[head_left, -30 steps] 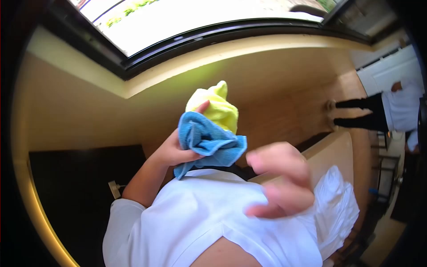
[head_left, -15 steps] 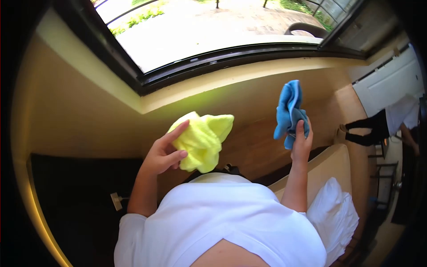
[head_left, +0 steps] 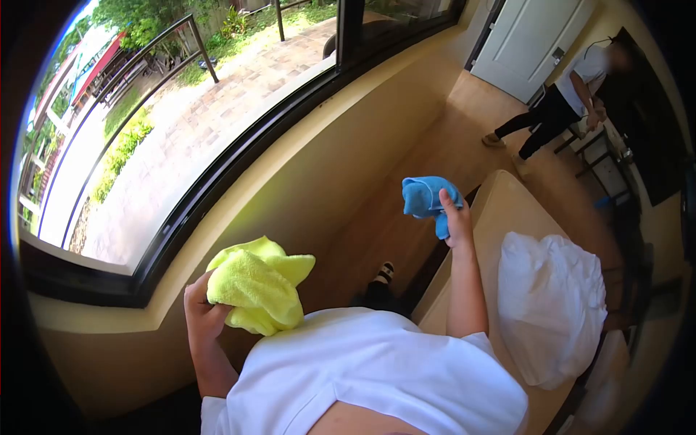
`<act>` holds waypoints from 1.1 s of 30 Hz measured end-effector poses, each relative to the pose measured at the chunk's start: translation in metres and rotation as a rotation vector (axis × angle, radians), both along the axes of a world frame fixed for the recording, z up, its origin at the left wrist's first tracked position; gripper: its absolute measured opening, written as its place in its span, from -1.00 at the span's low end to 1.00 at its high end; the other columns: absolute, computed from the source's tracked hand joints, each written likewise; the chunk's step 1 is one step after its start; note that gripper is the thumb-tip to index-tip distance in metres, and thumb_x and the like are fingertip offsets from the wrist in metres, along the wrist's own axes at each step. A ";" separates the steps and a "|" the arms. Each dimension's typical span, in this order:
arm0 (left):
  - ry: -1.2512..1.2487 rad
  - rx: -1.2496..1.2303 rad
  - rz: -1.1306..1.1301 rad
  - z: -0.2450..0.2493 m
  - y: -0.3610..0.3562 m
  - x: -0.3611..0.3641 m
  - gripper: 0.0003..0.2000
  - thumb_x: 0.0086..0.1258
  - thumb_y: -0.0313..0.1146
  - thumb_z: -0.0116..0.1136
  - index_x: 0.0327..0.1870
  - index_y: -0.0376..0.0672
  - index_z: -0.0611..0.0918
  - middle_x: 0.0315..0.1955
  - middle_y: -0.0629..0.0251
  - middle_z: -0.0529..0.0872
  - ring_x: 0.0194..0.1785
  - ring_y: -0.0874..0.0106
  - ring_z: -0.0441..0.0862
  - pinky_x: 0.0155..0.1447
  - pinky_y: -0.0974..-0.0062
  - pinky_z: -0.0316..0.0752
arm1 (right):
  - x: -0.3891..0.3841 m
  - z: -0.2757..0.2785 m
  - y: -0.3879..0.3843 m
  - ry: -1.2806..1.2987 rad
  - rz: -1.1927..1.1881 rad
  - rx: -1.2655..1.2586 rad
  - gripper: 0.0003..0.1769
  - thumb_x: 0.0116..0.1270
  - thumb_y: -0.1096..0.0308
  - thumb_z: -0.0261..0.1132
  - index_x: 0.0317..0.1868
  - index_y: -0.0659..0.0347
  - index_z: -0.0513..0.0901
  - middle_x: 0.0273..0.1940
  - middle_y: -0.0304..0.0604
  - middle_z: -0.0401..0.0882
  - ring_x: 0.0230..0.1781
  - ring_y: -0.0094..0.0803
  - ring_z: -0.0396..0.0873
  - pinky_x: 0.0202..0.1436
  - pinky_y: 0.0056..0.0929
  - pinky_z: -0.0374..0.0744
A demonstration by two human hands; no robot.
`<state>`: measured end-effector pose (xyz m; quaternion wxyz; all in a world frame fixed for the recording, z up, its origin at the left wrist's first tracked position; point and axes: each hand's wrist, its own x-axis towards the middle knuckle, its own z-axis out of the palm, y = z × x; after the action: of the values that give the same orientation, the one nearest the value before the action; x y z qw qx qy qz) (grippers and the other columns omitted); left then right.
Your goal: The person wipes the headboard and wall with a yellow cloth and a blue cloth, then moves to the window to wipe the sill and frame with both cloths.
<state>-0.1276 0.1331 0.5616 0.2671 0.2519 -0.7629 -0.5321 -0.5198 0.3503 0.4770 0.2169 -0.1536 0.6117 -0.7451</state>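
A crumpled yellow cloth [head_left: 257, 286] is gripped in my left hand [head_left: 203, 308], which is closed on its left side in front of my white shirt. The cloth's loose folds spread to the right, hiding most of my fingers. Out to the right, my right hand [head_left: 457, 221] is closed around a folded blue cloth [head_left: 429, 197], thumb on top. Part of the blue cloth hangs below the grip. Neither cloth touches the window [head_left: 217, 174] or its sill.
A window ledge [head_left: 290, 163] runs along the wall from lower left to upper right. Right of me, a white plastic bag [head_left: 547, 308] lies on a beige surface [head_left: 504, 210]. Another person [head_left: 573, 94] stands near a white door [head_left: 529, 43], beside dark chairs.
My view has turned toward the right, bringing the door and the other person further in. The blue cloth has tipped over from upright, and the yellow cloth hangs in a different fold.
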 end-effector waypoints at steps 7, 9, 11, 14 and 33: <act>0.489 0.262 0.049 -0.002 0.001 -0.194 -0.50 0.09 -0.25 0.36 0.00 -0.37 0.52 -0.18 0.30 0.58 -0.12 0.52 0.56 -0.01 0.54 0.46 | -0.141 0.019 0.054 0.045 0.005 -0.162 -0.60 0.22 0.07 0.33 -0.10 0.20 0.55 -0.29 -0.29 0.59 -0.36 -0.55 0.55 -0.29 -0.58 0.51; 0.548 0.125 -0.075 0.005 0.000 -0.255 -0.48 0.09 -0.22 0.37 0.02 -0.36 0.50 -0.07 0.27 0.46 0.01 0.48 0.47 0.09 0.50 0.38 | -0.189 0.014 0.076 -0.004 0.003 -0.140 -0.58 0.23 0.06 0.31 -0.08 0.22 0.54 -0.28 -0.27 0.58 -0.35 -0.54 0.56 -0.27 -0.57 0.52; 0.533 0.206 -0.133 0.012 0.006 -0.307 -0.42 0.10 -0.21 0.36 0.08 -0.35 0.44 -0.05 0.26 0.38 0.05 0.44 0.40 0.13 0.49 0.32 | -0.223 0.019 0.084 0.031 -0.058 -0.039 -0.55 0.22 0.02 0.31 -0.12 0.26 0.55 -0.32 -0.28 0.57 -0.37 -0.55 0.55 -0.48 -0.57 0.49; 0.548 0.449 -0.189 0.012 0.011 -0.359 -0.27 0.09 -0.20 0.37 0.24 -0.29 0.26 0.04 0.18 0.42 0.13 0.32 0.43 0.19 0.38 0.37 | -0.241 0.061 0.082 -0.090 -0.013 -0.218 -0.49 0.17 -0.06 0.33 -0.18 0.28 0.56 -0.40 -0.28 0.56 -0.41 -0.55 0.56 -0.74 -0.60 0.36; 0.428 0.820 -0.471 -0.057 -0.065 -0.776 -0.54 0.06 -0.47 -0.10 0.08 -0.31 0.39 -0.03 0.06 0.49 0.02 0.21 0.52 0.10 0.30 0.48 | -0.573 0.007 -0.032 -0.077 -0.076 -0.103 -0.52 0.17 0.42 0.27 0.12 0.28 0.42 -0.03 -0.16 0.50 -0.04 -0.42 0.47 0.02 -0.45 0.46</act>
<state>-0.9031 0.0678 0.5046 0.1696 0.0430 -0.4559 -0.8727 -1.0931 0.3178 0.4841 0.2038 -0.1123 0.5693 -0.7885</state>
